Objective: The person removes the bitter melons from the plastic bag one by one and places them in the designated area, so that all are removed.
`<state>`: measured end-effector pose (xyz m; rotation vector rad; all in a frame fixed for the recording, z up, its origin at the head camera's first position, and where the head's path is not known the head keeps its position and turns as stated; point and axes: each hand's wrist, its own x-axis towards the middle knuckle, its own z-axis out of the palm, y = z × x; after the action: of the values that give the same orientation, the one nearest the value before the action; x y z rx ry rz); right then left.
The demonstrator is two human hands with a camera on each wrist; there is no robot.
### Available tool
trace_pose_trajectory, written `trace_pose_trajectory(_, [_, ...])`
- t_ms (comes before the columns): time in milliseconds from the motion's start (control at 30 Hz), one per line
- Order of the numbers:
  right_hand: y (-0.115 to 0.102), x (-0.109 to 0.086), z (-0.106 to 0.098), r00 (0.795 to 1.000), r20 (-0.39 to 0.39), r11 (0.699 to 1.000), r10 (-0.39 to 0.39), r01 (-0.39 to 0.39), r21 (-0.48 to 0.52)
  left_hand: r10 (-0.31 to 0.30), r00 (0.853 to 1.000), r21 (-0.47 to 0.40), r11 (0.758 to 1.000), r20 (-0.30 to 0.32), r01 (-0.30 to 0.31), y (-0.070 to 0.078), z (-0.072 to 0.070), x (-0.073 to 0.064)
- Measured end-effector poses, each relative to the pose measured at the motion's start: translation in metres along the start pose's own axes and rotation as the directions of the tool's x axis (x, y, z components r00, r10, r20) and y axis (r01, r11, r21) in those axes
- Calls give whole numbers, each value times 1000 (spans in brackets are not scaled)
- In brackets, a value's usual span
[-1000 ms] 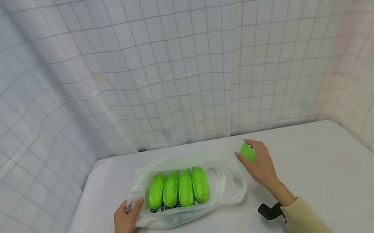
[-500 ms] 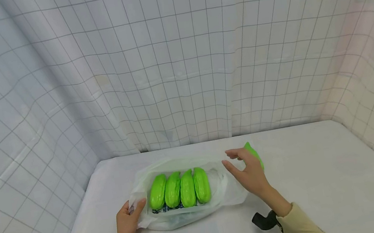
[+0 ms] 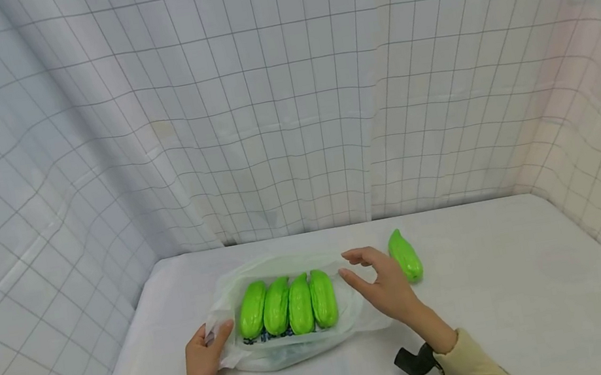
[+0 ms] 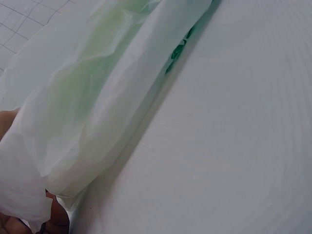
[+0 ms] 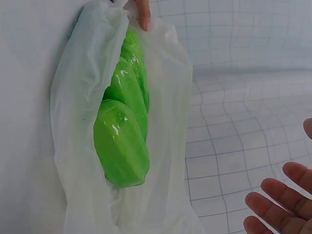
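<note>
A thin white plastic bag (image 3: 280,354) lies on its side with its mouth spread toward the top. Several glossy bright-green, elongated, ridged vegetable-like pieces (image 3: 300,306) lie side by side inside it. My left hand (image 3: 203,356) pinches the bag's left edge between thumb and fingers; in the left wrist view the white film (image 4: 97,97) covers most of that hand. Above the bag's right end, my right hand (image 3: 385,286) has its fingers spread and holds nothing. One more green piece (image 3: 405,256) lies alone on the table, just behind and right of that hand.
A white-covered table (image 3: 510,298) extends to the right and in front of the bag. White grid-patterned curtains (image 3: 289,116) hang behind the table and along both sides. Each wrist carries a black camera mount (image 3: 416,360).
My right hand has let go of the single green piece, which now lies on the table, and has moved left over the bag's right end. The left hand keeps its grip on the bag.
</note>
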<state>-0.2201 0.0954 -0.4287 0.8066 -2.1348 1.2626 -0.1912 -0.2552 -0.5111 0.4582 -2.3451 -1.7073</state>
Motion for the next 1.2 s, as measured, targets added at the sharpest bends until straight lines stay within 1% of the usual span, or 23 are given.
trace_pose_trajectory(133, [1,0,3,1000,23,1000,4,-4,1,4,1000,0,1000,-2,-4,0,0,0])
trace_pose_trajectory(233, [1,0,6,997,64,999,33,-34,9,5,1000,2,1000,-2,-5,0,0,0])
trace_pose_trajectory(333, [0,0,9,990,118,996,80,-82,20,-1,1000,6,1000,3,1,1,0,0])
trace_pose_trajectory(467, [-1,0,11,973,191,991,128,-133,16,-15,1000,11,1000,6,15,1,0,0])
trace_pose_trajectory(533, [-3,0,12,963,228,988,145,-151,10,-18,1000,15,1000,4,18,1,0,0])
trace_pose_trajectory(633, [-4,1,13,943,285,985,171,-171,-25,-16,1000,15,1000,2,16,1,0,1])
trace_pose_trajectory(700, [-5,1,13,926,326,982,190,-183,-51,-15,1000,13,1000,2,15,0,0,1])
trace_pose_trajectory(833, [-4,0,17,886,409,976,218,-203,-83,-13,1000,8,1000,7,13,0,0,1])
trace_pose_trajectory(900, [-3,0,19,871,437,974,227,-210,-87,-12,1000,7,1000,10,12,1,0,1])
trace_pose_trajectory(933, [-3,-1,20,866,445,974,228,-211,-87,-12,1000,6,1000,12,12,1,0,1])
trace_pose_trajectory(1033, [-2,-2,24,862,447,971,237,-209,-112,-12,1000,8,1000,16,12,2,-1,0])
trace_pose_trajectory(1200, [-1,-2,30,867,433,968,247,-198,-155,-10,1000,8,1000,15,9,3,-1,-2])
